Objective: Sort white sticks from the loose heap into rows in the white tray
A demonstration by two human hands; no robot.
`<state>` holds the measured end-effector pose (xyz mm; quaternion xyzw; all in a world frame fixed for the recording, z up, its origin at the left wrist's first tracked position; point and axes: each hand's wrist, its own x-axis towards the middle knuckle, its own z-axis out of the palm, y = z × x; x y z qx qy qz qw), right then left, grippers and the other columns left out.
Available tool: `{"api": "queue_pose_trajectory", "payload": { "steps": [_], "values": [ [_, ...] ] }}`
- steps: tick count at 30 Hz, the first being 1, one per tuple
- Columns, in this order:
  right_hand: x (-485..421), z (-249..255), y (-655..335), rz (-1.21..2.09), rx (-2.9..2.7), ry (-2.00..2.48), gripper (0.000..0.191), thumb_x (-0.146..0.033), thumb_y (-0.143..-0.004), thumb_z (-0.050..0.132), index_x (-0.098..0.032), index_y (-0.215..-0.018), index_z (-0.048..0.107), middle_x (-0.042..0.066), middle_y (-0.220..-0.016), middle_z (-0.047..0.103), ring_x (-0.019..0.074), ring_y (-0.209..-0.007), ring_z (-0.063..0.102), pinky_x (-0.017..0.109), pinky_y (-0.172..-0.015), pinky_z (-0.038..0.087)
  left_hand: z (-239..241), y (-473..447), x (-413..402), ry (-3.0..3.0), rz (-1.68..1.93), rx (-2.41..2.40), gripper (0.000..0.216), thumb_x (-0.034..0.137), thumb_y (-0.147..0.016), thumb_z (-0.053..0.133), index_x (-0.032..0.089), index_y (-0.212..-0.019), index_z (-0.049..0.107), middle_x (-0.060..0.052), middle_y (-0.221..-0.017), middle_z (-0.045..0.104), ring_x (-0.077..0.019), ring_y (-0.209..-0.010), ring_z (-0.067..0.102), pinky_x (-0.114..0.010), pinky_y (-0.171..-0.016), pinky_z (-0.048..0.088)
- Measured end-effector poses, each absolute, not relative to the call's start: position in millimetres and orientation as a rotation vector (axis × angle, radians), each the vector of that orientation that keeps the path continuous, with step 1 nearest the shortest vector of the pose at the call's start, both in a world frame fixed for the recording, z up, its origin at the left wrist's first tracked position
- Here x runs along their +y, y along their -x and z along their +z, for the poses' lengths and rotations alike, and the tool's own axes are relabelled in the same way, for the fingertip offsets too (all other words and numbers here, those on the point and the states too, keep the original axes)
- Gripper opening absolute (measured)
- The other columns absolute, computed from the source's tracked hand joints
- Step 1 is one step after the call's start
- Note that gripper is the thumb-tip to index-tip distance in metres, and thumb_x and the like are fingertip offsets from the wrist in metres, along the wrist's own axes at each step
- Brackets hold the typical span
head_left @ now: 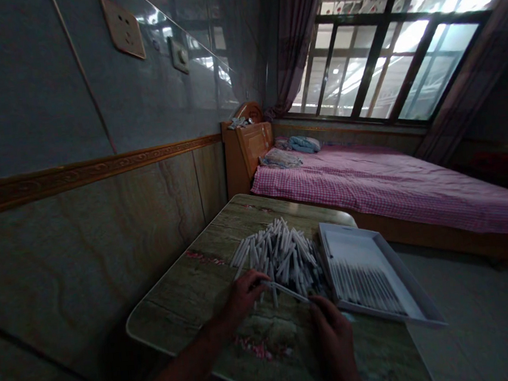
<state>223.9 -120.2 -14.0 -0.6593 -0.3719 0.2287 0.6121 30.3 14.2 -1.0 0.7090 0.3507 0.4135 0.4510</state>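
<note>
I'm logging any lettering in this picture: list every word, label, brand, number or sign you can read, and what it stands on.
No readable text anywhere.
Piled sticks and held stick: any print too small and dark to read.
White tray: no lettering seen.
Headboard carving: ornament or characters, too small to tell.
Red marks beyond the window: too small to read.

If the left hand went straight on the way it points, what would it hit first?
Beyond the thin stick it holds, the left hand would likely meet the pile of pale sticks; depth is unclear.
</note>
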Motion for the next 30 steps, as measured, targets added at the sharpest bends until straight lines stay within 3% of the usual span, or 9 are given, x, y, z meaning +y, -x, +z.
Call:
{"api": "queue_pose_trajectory", "payload": {
  "steps": [8, 21, 30],
  "values": [
    [-121.3, -15.3, -223.7, 0.506, -0.851, 1.5, 0.038, -0.049, -0.072, 0.067, -0.017, -0.09, 0.077, 0.01, -0.088, 0.076, 0.0263, -0.082, 0.069, 0.033, -0.073, 0.054, -10.1, -31.0, 17.6, -1.597, 0.944, 0.882, 0.025, 0.036, -0.076, 0.065, 0.017, -0.09, 0.071, 0.001, -0.068, 0.062, -0.0142, -0.061, 0.053, -0.024, -0.057, 0.041],
    [-121.0, -17.8, -226.6, 0.514, -0.924, 1.526, 0.037, -0.049, -0.076, 0.063, -0.017, -0.092, 0.076, 0.009, -0.093, 0.075, 0.0265, -0.088, 0.068, 0.035, -0.08, 0.054, -10.2, -30.6, 20.0, -1.633, 0.924, 0.884, 0.023, 0.032, -0.071, 0.066, 0.016, -0.086, 0.073, 0.0, -0.071, 0.064, -0.0159, -0.067, 0.054, -0.026, -0.063, 0.042],
    [-123.9, -15.5, -227.0, 0.392, -1.092, 1.548, 0.031, -0.044, -0.083, 0.059, -0.021, -0.094, 0.076, 0.009, -0.097, 0.074, 0.0249, -0.091, 0.067, 0.034, -0.083, 0.053, -8.9, -28.7, 20.6, -1.608, 0.877, 0.876, 0.02, 0.032, -0.07, 0.067, 0.016, -0.081, 0.071, 0.002, -0.063, 0.061, -0.0136, -0.059, 0.053, -0.024, -0.057, 0.041]
  ]
}}
